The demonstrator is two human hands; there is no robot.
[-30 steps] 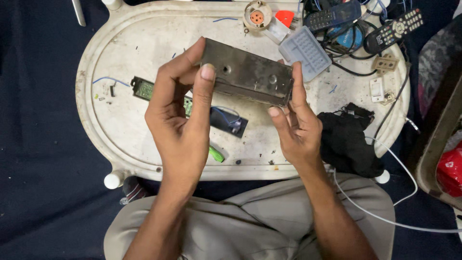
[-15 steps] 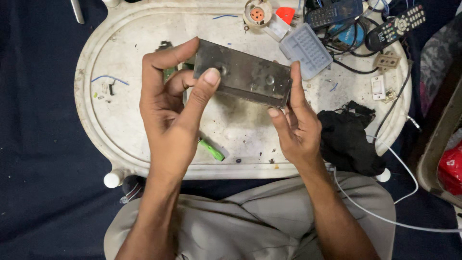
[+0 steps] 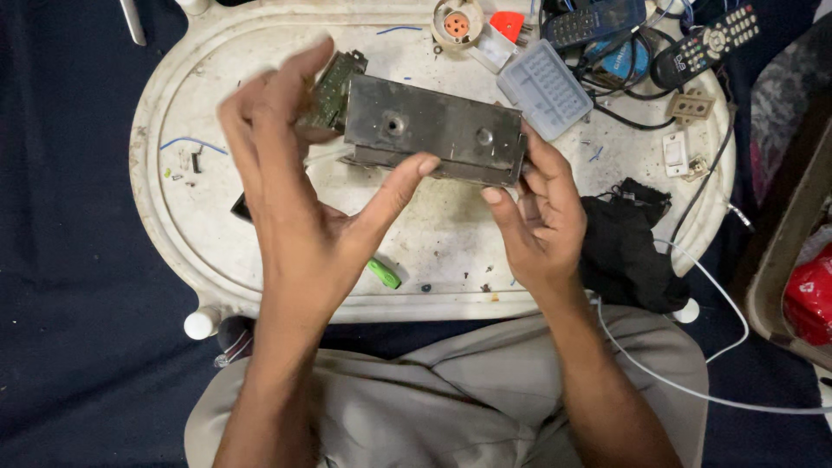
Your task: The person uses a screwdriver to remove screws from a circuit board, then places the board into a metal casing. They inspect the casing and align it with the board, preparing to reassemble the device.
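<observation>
metal box: a long grey metal casing [image 3: 433,130] with two round bosses on its face, held up in the air over the middle of the white oval tabletop [image 3: 173,113], tilted a little down to the right

right hand: the right hand [image 3: 542,221] grips the casing's right end, thumb on the near edge, fingers wrapped round behind; closed on it, same grip as a second ago

left hand: the left hand [image 3: 295,199] has opened out; thumb tip presses up under the casing's lower edge, fingers spread and blurred with motion at its left end

what changed: a second ago the left palm and fingers lay flat across the box's front; now they have swung off to the left, and the whole face is uncovered

circuit board: a green circuit board [image 3: 334,87] now shows at the left end of the casing, right by the left fingers; whether they pinch it or only brush it I cannot tell, the blur hides it

reading: it looks as if the board is sliding at the box's open end; that is my judgement

underneath: a green pen-like piece [image 3: 382,273] lies on the tabletop near the left wrist

around: remotes [image 3: 706,43], a pale blue keypad cover [image 3: 544,87], a lamp holder [image 3: 457,24] and a black cloth [image 3: 624,243] sit along the far and right side
</observation>
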